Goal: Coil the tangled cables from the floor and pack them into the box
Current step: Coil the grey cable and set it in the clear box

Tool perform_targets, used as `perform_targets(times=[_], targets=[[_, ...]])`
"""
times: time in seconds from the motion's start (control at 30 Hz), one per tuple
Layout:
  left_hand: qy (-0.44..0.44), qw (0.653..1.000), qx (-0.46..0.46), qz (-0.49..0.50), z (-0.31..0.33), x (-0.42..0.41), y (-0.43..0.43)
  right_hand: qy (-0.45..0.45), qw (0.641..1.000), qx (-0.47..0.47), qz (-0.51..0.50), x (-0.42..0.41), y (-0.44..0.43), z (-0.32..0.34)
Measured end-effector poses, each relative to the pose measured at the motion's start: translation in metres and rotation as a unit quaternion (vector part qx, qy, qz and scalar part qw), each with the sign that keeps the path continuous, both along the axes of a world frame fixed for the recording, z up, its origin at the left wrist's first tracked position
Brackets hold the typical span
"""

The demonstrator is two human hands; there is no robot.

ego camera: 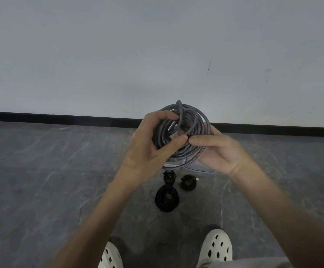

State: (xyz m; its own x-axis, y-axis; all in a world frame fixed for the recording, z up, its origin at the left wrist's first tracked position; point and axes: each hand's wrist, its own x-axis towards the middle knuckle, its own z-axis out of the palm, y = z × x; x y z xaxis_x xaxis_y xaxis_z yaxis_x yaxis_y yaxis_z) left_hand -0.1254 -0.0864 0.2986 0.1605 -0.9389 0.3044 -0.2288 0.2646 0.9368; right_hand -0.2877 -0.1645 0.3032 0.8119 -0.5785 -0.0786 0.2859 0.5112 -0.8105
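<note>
Both hands, left (147, 144) and right (218, 151), grip the grey braided cable (192, 130) coiled between them, thumbs nearly touching. It looks springy and light, so pinch across all loops. Three black coils (167, 198) lie on the floor below the hands.

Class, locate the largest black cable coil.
Head view, lower centre: the largest black coil lies on the floor below two smaller coils, ahead of white shoes.

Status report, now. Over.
Left hand, right hand both gripping grey cable coil. Three black coils on floor. Box partly hidden behind hands.
</note>
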Motion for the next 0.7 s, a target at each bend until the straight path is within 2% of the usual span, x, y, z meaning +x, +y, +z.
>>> perform_targets(times=[0.33,0.53,0.7], targets=[[-0.018,0.999,-0.035,0.036,0.005,-0.006,-0.003,-0.022,0.991,0.114,-0.069,0.017,0.007,0.002],[0.008,0.997,-0.03,0.067,0.004,-0.004,-0.001,-0.002,0.993,0.101,-0.063,0.022,0.013,0.005],[0.035,0.998,-0.018,0.047,0.002,-0.004,0.004,0.03,0.999,0.031,-0.031,0.011,0.014,0.008]])
